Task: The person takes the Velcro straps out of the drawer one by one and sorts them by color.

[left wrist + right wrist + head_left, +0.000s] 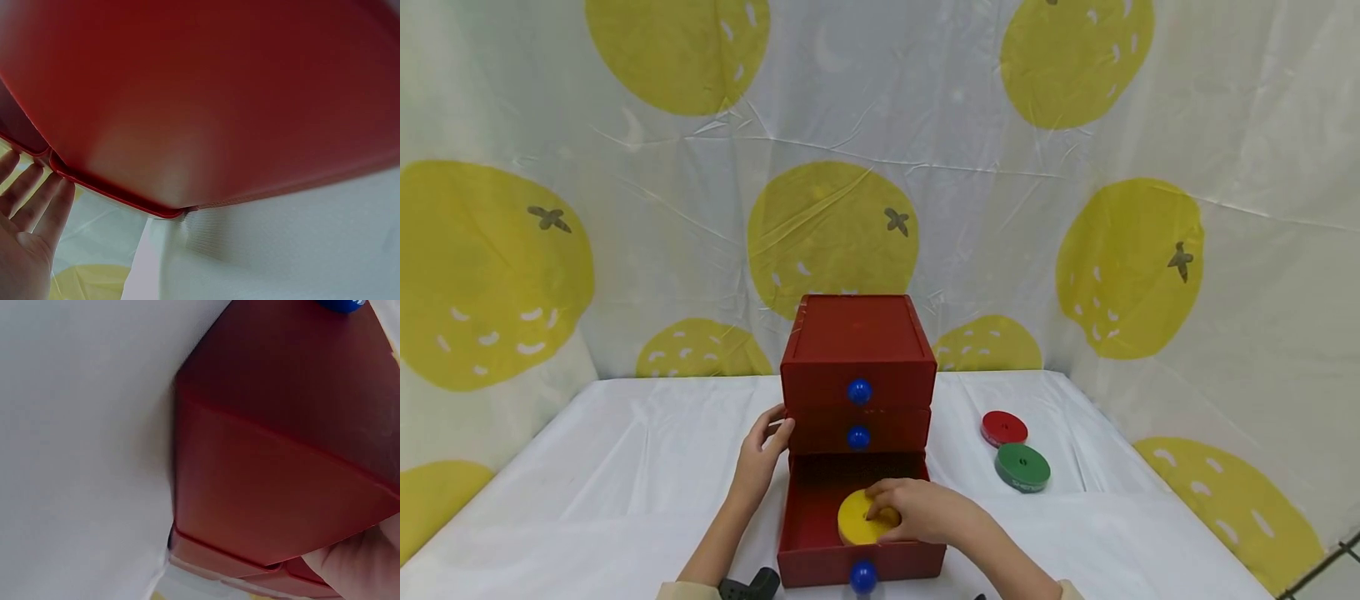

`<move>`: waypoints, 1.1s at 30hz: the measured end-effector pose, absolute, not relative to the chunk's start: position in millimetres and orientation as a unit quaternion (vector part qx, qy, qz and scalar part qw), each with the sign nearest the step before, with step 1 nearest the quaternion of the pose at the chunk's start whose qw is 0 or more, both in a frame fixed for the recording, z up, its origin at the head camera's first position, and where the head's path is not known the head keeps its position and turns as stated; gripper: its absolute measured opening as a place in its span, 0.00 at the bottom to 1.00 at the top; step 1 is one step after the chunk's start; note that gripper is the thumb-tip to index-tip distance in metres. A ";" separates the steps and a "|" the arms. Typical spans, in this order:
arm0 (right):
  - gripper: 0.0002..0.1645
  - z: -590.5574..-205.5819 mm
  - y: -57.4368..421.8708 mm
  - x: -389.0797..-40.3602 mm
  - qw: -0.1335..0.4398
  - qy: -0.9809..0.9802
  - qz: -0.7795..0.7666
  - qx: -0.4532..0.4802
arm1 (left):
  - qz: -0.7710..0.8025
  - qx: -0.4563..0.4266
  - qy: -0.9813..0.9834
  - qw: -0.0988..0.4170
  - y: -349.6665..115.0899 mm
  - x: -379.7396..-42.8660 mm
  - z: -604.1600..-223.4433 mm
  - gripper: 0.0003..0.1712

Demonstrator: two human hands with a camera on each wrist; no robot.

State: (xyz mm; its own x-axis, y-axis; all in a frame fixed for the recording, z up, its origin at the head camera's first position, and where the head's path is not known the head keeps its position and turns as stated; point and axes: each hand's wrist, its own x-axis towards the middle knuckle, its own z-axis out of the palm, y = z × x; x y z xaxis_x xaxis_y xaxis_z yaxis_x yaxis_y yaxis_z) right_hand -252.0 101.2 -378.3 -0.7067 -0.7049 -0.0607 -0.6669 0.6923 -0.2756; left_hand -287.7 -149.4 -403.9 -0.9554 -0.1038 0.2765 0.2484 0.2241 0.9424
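A red drawer cabinet [859,329] with blue knobs stands in the middle of the table, its bottom drawer [805,521] pulled out. Inside that drawer lies a thick yellow disc [854,521] with a small centre hole. My right hand [921,508] reaches over the drawer's right side and grips the disc, fingers bent over its top near the hole. In the right wrist view the drawer wall [275,481] hides the disc. With fingers spread and nearly straight, my left hand [760,462] touches the cabinet's left side; its fingertips meet the red edge in the left wrist view.
To the right of the cabinet, a red disc [1004,428] and a green disc [1023,467] lie close together on the white-covered table [640,467]. A curtain [977,225] printed with yellow fruit hangs behind and along the sides.
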 end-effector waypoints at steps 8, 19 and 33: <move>0.16 -379.6 102.0 -254.7 0.066 0.911 -0.107 -0.392 | -0.620 -0.049 -0.769 0.144 -149.7 -286.5 -401.9 0.27; 0.15 -381.4 102.7 -253.7 0.058 0.914 -0.102 -0.389 | -0.617 -0.054 -0.770 0.151 -149.4 -286.4 -403.2 0.26; 0.15 -382.2 105.6 -255.9 0.039 0.911 -0.100 -0.398 | -0.623 -0.050 -0.768 0.142 -149.0 -285.6 -401.7 0.26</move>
